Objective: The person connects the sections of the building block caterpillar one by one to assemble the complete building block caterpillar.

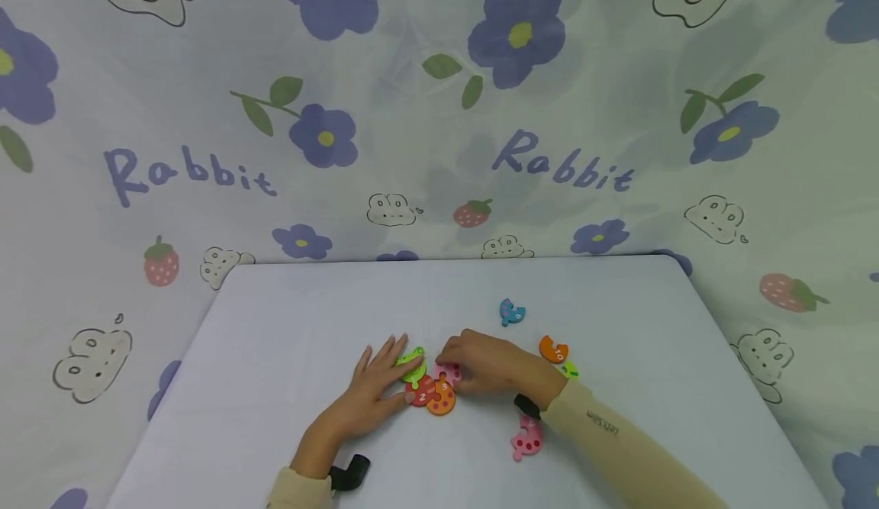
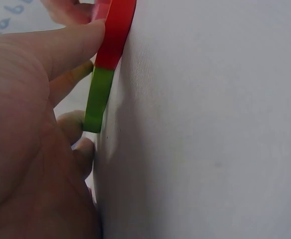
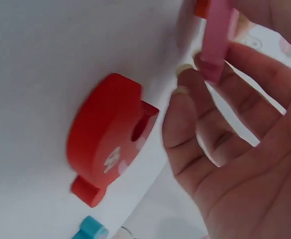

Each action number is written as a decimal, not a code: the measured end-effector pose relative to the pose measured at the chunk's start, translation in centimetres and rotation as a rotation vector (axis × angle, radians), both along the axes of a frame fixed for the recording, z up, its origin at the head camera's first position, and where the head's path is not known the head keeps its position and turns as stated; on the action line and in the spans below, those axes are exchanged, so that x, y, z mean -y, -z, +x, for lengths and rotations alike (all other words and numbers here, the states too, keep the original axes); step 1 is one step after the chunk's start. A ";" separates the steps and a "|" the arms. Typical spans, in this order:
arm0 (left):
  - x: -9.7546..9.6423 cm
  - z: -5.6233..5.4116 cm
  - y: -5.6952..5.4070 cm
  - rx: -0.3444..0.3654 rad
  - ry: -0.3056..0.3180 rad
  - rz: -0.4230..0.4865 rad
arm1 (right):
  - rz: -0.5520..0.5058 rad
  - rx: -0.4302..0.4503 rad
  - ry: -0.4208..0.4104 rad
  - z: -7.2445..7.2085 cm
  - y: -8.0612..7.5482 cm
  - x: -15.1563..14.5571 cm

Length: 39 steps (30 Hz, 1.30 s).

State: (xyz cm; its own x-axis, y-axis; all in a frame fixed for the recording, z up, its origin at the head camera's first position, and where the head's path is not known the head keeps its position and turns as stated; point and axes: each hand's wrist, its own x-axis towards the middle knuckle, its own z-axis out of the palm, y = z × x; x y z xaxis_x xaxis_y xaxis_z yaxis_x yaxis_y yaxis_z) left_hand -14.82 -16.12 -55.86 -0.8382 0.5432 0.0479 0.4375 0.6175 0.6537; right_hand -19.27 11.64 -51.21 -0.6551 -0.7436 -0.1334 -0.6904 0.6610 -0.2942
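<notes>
Joined in a curved row are a green puzzle piece (image 1: 414, 372), a red puzzle piece (image 1: 421, 392) numbered 2 and an orange dotted puzzle piece (image 1: 442, 400) numbered 3. My left hand (image 1: 374, 388) rests over them, fingers spread, a fingertip on the green piece and the thumb against the red piece's edge. At the row's other end my right hand (image 1: 493, 364) pinches a pink puzzle piece (image 3: 216, 40) between thumb and fingers, by the orange one. Under that hand, the right wrist view shows another red puzzle piece (image 3: 105, 134), hidden from the head view.
A blue puzzle piece (image 1: 511, 312) lies farther back on the white table (image 1: 309, 303). Right of my right wrist are an orange piece (image 1: 552, 349) and a green piece (image 1: 569, 370), partly covered by the arm. Another pink piece (image 1: 527, 440) lies nearer the front.
</notes>
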 end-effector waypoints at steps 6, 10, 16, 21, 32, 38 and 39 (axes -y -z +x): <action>-0.1 0.0 0.1 -0.007 -0.013 0.005 | 0.049 0.008 -0.024 -0.1 0.0 0.2; -0.1 0.0 0.0 -0.011 -0.017 -0.005 | 0.063 -0.011 -0.026 0.0 0.3 0.3; -0.1 -0.1 0.0 -0.008 -0.024 -0.010 | 0.057 -0.039 0.021 0.5 0.6 0.3; -0.1 -0.1 0.3 -0.014 -0.029 -0.024 | -0.038 -0.012 0.111 1.0 1.0 -0.8; -0.2 -0.1 0.6 -0.010 -0.038 -0.023 | -0.158 0.000 0.313 1.4 1.1 -5.2; -0.3 0.0 0.5 -0.023 -0.040 -0.007 | -0.103 -0.015 0.349 1.6 1.7 -6.0; -0.3 0.0 0.4 -0.023 -0.041 -0.005 | -0.098 -0.023 0.356 1.7 1.8 -6.1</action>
State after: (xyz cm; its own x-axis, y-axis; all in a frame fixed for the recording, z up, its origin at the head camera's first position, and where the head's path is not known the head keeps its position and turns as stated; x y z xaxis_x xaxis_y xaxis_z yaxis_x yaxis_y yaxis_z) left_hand -14.82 -15.85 -56.30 -0.8585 0.5087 0.0652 0.4269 0.6384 0.6404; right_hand -17.61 17.71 -52.99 -0.8772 -0.4770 -0.0551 -0.4292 0.8303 -0.3556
